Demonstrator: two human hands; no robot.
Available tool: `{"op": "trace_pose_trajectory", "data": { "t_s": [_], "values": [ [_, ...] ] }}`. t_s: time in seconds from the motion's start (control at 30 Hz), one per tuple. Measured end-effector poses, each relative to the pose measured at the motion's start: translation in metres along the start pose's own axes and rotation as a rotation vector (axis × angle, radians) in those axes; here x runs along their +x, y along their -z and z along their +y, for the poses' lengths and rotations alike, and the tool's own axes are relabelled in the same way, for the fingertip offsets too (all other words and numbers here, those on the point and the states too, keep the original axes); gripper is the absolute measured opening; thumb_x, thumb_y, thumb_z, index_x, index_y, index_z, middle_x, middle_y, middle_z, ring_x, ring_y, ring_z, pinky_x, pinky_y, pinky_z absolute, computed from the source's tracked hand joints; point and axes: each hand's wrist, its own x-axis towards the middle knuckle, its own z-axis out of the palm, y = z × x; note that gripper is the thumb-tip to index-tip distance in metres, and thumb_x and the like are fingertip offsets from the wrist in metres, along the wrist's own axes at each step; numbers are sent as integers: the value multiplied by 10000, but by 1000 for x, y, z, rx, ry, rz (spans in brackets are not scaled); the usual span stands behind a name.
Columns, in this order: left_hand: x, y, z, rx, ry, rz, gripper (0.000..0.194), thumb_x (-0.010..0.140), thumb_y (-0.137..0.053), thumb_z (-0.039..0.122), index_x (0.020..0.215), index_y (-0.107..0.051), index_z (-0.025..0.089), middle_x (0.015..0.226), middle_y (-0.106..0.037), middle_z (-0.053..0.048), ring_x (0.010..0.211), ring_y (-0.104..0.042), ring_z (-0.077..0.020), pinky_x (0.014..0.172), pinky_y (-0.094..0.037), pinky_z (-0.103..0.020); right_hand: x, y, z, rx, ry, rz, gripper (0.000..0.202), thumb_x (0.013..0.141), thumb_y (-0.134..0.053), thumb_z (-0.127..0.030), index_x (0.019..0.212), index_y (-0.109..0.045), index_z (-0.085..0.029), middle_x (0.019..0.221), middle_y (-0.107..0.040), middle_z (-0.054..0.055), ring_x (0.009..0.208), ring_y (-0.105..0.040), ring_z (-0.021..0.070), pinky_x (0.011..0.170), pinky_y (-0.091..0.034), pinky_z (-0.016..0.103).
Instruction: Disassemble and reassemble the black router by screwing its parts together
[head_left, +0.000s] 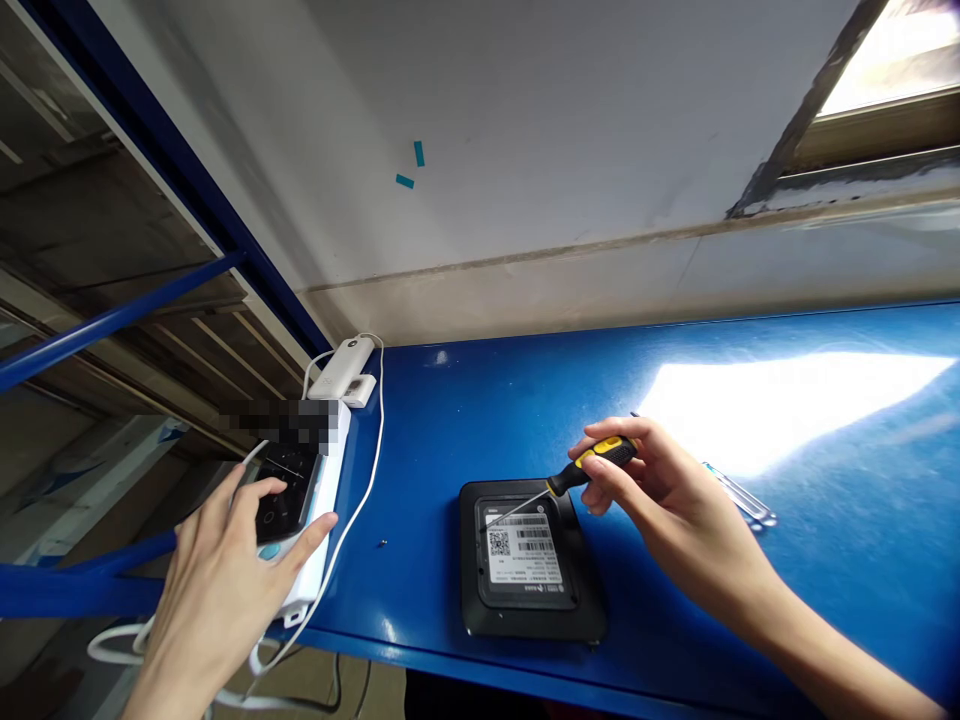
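A black square device [531,615] lies on the blue table with its white printed label facing up. Above it, my right hand [637,480] holds a yellow and black screwdriver [600,462], whose thin shaft slants down left to the upper left of the label. My left hand [232,560] is over a phone with a dark screen [285,495], fingers spread, one fingertip at the screen and the thumb beside it. The phone rests on a white power strip [319,560] at the table's left edge.
White plugs or adapters [343,368] and a looping white cable [352,520] are at the left. A tiny screw [382,543] lies left of the device. Right of my right hand is a clear packet or tool [742,500]. Blue metal bars [112,320] stand left; a wall rises behind.
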Motion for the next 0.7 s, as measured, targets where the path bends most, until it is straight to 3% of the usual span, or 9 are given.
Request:
{"op": "trace_pose_trajectory", "data": {
  "t_s": [0.2,0.4,0.7],
  "values": [
    [-4,4,-2,1,-1,42,879,810,-398,873,1374,-534,212,1678,-317,-202,1498,-321,-516,1112,-410,-706,-1,0,2,2,13,5,404,911,-681,-595,1109,-619,-248,934,-756,53,619,-705,152,599,-614,288],
    [-14,2,-7,-23,-42,64,701,826,-452,838,1225,-619,285,1678,-330,-136,1489,-337,-495,1086,-444,-705,-1,0,0,2,1,-3,423,908,-675,-619,1102,-620,-248,939,-755,49,621,-708,147,609,-617,283],
    [-16,2,-12,8,-76,78,632,853,-470,800,1149,-669,279,1655,-345,-157,1484,-322,-532,1079,-432,-727,0,-1,1,-3,8,0,440,903,-673,-636,1105,-623,-248,940,-763,51,633,-714,148,612,-616,276]
  ]
}}
